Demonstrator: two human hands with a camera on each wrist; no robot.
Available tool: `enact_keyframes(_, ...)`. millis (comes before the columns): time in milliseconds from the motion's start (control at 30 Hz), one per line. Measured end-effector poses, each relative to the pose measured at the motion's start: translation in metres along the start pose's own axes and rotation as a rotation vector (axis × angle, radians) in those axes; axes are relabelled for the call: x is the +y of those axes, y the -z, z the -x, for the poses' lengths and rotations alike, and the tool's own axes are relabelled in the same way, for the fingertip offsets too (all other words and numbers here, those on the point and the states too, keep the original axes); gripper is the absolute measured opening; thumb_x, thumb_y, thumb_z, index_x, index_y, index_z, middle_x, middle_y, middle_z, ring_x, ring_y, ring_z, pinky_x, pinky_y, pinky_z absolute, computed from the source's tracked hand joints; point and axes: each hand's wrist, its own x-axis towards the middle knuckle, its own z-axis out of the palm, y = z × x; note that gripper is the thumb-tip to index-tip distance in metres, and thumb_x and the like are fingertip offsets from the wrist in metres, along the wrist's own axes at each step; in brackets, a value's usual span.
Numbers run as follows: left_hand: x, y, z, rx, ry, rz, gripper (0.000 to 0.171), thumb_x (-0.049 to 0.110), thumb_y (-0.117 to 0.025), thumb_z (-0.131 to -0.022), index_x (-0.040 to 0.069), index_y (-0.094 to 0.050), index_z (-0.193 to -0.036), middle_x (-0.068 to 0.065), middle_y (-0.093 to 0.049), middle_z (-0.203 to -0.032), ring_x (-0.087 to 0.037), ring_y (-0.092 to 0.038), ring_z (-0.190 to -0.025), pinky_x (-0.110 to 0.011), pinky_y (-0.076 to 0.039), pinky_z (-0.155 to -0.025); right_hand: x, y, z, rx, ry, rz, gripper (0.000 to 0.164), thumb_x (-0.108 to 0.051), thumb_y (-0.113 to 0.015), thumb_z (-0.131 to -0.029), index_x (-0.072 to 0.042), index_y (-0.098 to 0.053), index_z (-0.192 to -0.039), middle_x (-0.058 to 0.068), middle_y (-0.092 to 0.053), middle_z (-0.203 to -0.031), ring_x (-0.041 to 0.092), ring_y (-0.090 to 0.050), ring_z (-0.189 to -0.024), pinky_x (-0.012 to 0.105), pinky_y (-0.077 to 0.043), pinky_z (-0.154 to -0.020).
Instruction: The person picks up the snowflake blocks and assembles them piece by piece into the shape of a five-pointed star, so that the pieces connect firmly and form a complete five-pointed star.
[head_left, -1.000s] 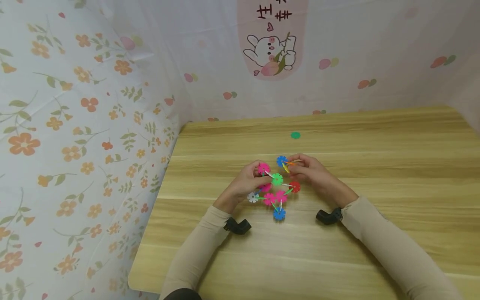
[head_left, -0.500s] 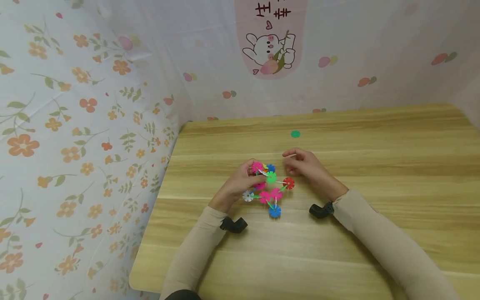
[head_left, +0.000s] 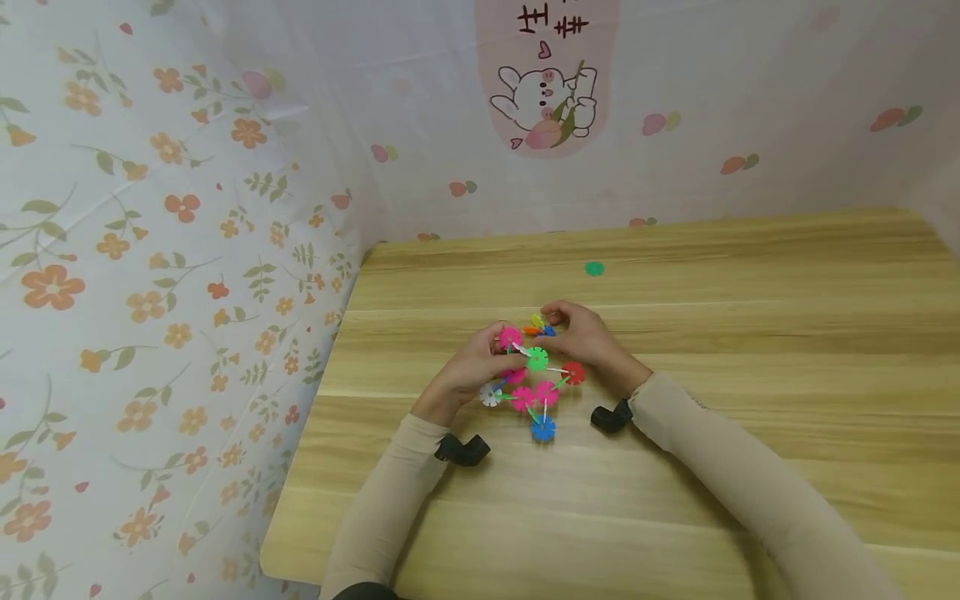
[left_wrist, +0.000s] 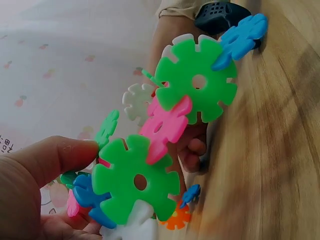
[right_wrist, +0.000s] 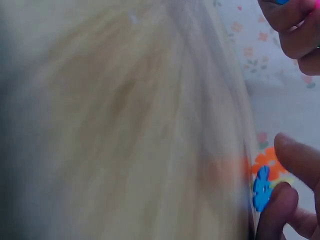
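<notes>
In the head view my left hand (head_left: 480, 364) grips a linked chain of plastic snowflake discs, its thumb across the front. A pink disc (head_left: 511, 337), a green disc (head_left: 537, 359), a red disc (head_left: 573, 372) and a blue disc (head_left: 543, 428) show in this chain. The left wrist view has a large green disc (left_wrist: 112, 185) beside the thumb (left_wrist: 60, 152). Just right of the chain, my right hand (head_left: 588, 333) pinches a small cluster of blue, orange and yellow snowflake discs. Its blue disc (right_wrist: 261, 190) lies against a fingertip, with the orange disc (right_wrist: 267, 161) behind.
A loose green disc (head_left: 594, 268) lies flat toward the back of the wooden table (head_left: 750, 333). A floral cloth (head_left: 150, 250) hangs along the left side, and a printed cloth stands behind the table. Black wrist mounts (head_left: 462, 450) sit on both forearms.
My right hand moved left, came off the small cluster and then returned to it. The cluster shifted toward the left hand and turned, yellow now uppermost. My left hand kept hold of the chain.
</notes>
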Motion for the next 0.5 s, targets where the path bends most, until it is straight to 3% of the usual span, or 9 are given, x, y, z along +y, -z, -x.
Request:
enact_keyframes(233, 0.0, 0.0, 0.001, 0.016, 0.02, 0.003, 0.04, -0.005, -0.061, -0.093, -0.014, -0.039, -0.125, 0.0, -0.052, -0.077, -0.012, -0.051, -0.067, -0.024, -0.046, -0.06, -0.005, -0.003, 0.0, 0.047, 0.056, 0.15, 0.034, -0.03, -0.081, -0.085, -0.01, -0.071, -0.109, 0.011, -0.065, -0.118, 0.03, -0.056, -0.112, 0.049, -0.045, -0.096)
enact_keyframes(333, 0.0, 0.0, 0.001, 0.02, 0.021, 0.008, 0.037, -0.005, -0.061, -0.094, -0.012, -0.041, -0.124, -0.001, -0.052, -0.077, -0.013, -0.052, -0.067, -0.024, -0.047, -0.06, -0.004, 0.0, 0.005, 0.04, 0.058, 0.107, 0.027, -0.029, -0.079, -0.087, -0.013, -0.071, -0.107, 0.009, -0.063, -0.116, 0.03, -0.056, -0.108, 0.049, -0.045, -0.093)
enact_keyframes(500, 0.001, 0.001, 0.0, 0.021, 0.011, 0.002, 0.029, -0.005, -0.061, -0.094, -0.007, -0.044, -0.118, -0.001, -0.051, -0.073, -0.014, -0.051, -0.065, -0.025, -0.047, -0.06, -0.004, 0.012, 0.016, -0.014, 0.074, -0.055, 0.021, -0.026, -0.074, -0.091, -0.016, -0.067, -0.108, 0.006, -0.064, -0.102, 0.026, -0.057, -0.093, 0.041, -0.046, -0.083)
